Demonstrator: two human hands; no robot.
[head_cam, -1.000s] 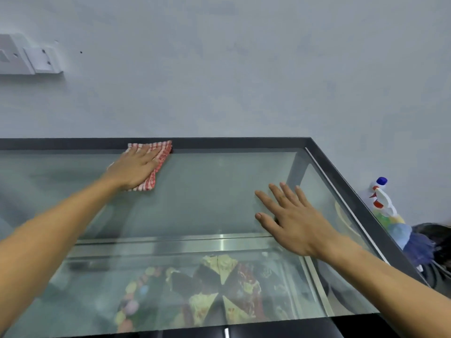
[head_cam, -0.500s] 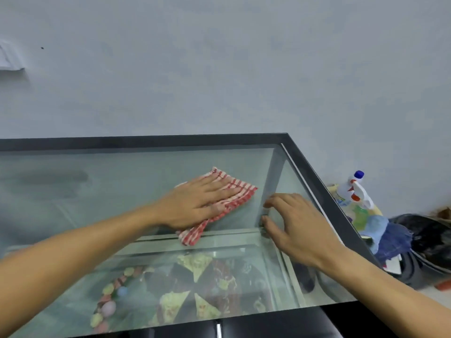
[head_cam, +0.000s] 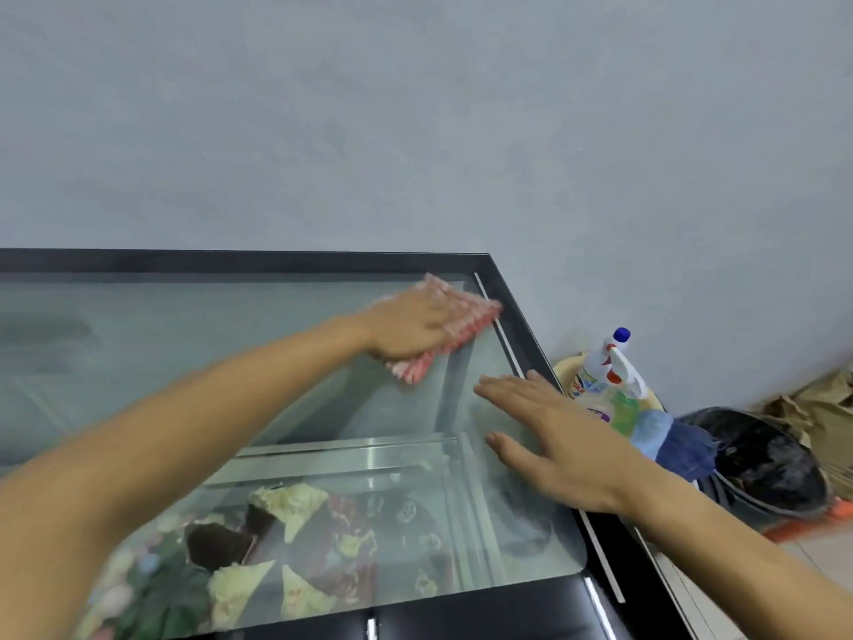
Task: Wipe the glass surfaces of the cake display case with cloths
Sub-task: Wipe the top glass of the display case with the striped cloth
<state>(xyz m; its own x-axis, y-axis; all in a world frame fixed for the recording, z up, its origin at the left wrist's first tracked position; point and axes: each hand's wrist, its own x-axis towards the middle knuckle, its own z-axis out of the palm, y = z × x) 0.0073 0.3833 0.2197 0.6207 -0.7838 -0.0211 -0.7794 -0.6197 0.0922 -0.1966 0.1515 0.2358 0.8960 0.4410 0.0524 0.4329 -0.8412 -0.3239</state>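
Left hand (head_cam: 415, 323) slid cloth (head_cam: 450, 332) to far right corner, pressing flat; right hand (head_cam: 554, 436) flat on glass (head_cam: 231, 353).

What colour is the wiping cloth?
Red and white checks on the cloth, seen in the head view.

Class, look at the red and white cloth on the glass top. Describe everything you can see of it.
The cloth is checked red and white, looks like thin woven fabric, and is blurred. It lies flat on the glass top near the far right corner, one edge reaching the black frame. The left hand presses on it, covering its middle; its corners stick out beyond the fingers.
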